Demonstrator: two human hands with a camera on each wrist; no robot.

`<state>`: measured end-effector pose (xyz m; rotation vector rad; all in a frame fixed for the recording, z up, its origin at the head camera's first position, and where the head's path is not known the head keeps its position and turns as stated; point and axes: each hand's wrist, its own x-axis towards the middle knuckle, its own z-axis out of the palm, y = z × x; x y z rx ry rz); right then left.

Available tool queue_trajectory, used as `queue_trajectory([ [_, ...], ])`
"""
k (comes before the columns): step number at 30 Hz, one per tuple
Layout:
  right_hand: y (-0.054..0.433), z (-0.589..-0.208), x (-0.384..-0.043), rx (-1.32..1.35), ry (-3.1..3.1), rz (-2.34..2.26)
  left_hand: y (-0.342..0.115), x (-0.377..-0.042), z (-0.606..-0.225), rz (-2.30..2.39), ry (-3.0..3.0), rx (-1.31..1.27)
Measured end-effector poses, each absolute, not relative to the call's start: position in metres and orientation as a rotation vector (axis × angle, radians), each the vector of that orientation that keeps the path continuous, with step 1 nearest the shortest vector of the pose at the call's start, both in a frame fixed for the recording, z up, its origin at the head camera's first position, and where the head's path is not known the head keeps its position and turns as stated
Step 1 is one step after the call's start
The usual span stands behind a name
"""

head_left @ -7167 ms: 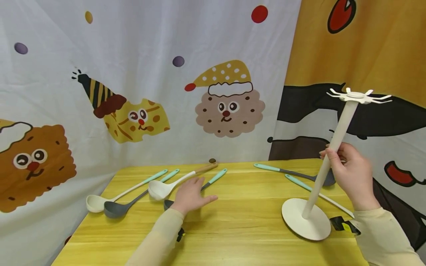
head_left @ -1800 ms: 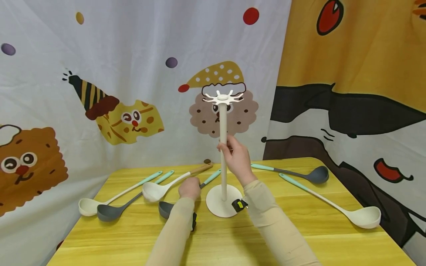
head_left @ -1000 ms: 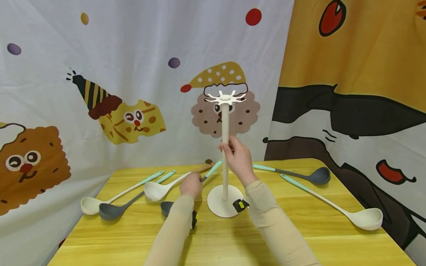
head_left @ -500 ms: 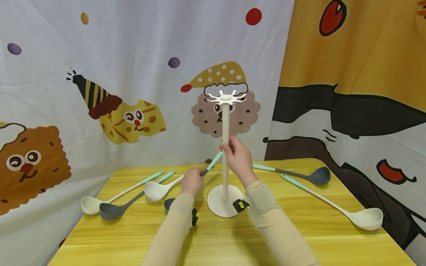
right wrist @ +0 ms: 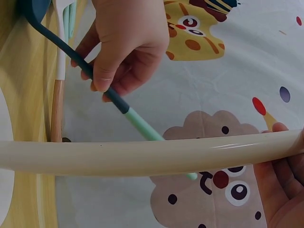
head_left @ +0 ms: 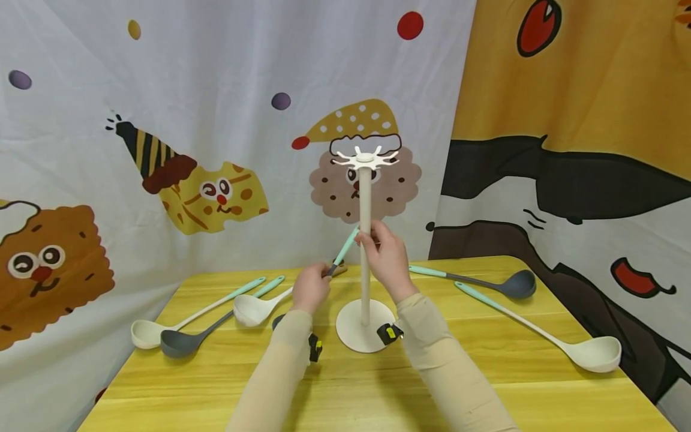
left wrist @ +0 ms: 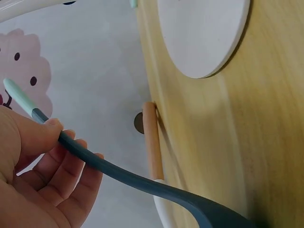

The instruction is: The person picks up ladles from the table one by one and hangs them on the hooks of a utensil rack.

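My left hand pinches the dark grey shaft of a ladle between thumb and fingers. The ladle's mint handle points up and right, its tip by the stand's pole. In the head view my sleeve hides most of its bowl; I cannot tell whether that touches the table. My right hand grips the pole of a cream utensil stand. This stand is upright, its round base on the table and a ring of bare hooks on top. The right wrist view shows the ladle's handle crossing behind the pole.
On the left of the wooden table lie a white ladle, a grey ladle and a white ladle with wooden handle. Rightward lie another grey ladle and white ladle. A printed curtain hangs behind.
The stand has come from the right to the middle, with my right hand on it. My left hand has taken hold of the grey ladle and raised its handle end toward the pole.
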<state>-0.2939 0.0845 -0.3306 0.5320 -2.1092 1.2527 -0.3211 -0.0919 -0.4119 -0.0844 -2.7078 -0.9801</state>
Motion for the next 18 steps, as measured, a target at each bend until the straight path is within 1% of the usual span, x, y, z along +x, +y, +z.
queue_trajectory([
  [18, 0.084, -0.329, -0.293, 0.533, -2.102, 1.276, -0.099, -0.324, -0.401, -1.216, -2.501, -0.126],
])
